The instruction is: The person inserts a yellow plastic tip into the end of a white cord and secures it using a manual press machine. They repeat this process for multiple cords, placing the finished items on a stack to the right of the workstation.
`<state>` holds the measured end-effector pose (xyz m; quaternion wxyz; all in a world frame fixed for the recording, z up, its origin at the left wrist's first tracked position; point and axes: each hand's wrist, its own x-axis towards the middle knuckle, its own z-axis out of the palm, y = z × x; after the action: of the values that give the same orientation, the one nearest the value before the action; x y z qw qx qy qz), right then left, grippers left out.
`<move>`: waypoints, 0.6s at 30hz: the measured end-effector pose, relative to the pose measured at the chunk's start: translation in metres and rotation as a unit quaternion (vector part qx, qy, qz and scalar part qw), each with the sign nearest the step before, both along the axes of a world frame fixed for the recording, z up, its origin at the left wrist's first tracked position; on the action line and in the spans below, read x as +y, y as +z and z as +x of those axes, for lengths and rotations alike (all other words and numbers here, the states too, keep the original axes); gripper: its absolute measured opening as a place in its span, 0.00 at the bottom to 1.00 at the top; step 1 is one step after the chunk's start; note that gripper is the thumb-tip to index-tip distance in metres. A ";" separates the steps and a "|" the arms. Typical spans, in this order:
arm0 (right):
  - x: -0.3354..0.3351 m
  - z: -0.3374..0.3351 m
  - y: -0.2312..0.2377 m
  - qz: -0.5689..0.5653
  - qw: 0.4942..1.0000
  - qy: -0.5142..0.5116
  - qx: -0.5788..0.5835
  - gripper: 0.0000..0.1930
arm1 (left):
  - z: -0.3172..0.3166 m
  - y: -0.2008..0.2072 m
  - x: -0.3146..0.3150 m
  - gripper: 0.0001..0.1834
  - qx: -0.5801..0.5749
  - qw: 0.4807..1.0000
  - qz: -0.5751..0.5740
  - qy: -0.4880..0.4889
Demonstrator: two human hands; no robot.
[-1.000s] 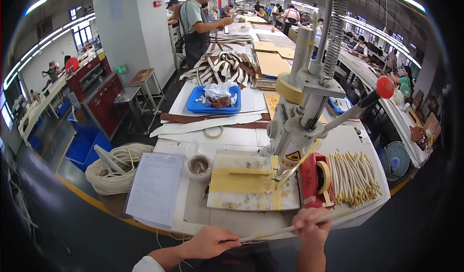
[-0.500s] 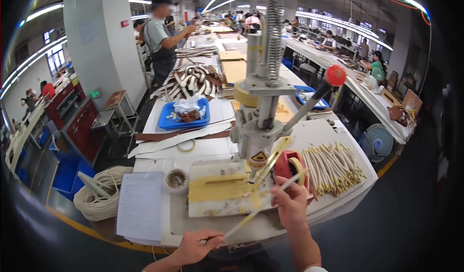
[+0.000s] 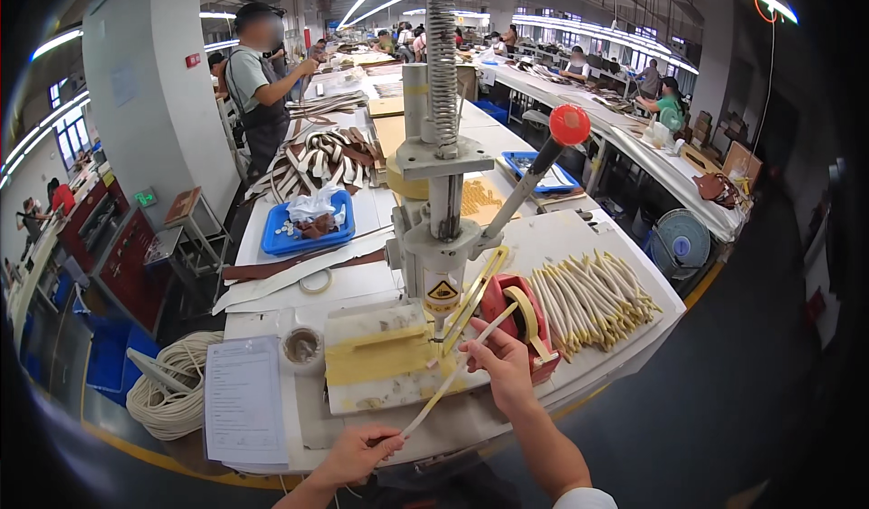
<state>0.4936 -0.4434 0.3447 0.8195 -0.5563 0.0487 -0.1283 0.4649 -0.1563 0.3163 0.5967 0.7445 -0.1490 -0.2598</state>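
A thin white cord (image 3: 442,391) with a yellow-taped stretch slants between my two hands, in front of a hand press. My left hand (image 3: 358,455) pinches its lower end near the table's front edge. Higher up, my right hand (image 3: 500,364) grips the cord between thumb and fingers, beside a red tape dispenser (image 3: 493,303). The grey press (image 3: 425,269) has a spring on top and a lever with a red knob (image 3: 569,125). Beneath it lies a white block (image 3: 362,399) partly covered with yellow tape.
Many cords with yellow ends (image 3: 588,305) lie piled at the right. A tape roll (image 3: 301,346) and a printed sheet (image 3: 243,400) are on the left, near a coil of rope (image 3: 172,405). Farther back is a blue tray (image 3: 312,233). A co-worker (image 3: 258,93) stands beyond.
The whole view has shifted, so the table appears farther left. Against the press, my left hand has come slightly rightward, and the cord slants more steeply. Both hands keep hold of it.
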 end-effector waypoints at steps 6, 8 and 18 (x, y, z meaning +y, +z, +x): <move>0.002 0.006 -0.007 -0.051 0.998 -0.021 -0.001 0.26 | -0.006 0.015 -0.019 0.08 -0.350 0.932 0.093 0.033; 0.003 0.007 -0.006 -0.067 0.997 -0.024 0.002 0.25 | -0.008 0.013 -0.019 0.07 -0.369 0.923 0.097 0.042; -0.001 0.002 -0.003 -0.039 0.999 -0.024 0.001 0.24 | -0.007 -0.008 -0.015 0.13 -0.133 0.990 0.028 0.042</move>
<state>0.4958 -0.4447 0.3417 0.7940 -0.5866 0.0574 -0.1491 0.4582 -0.1716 0.3083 0.5604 0.7946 -0.1885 -0.1377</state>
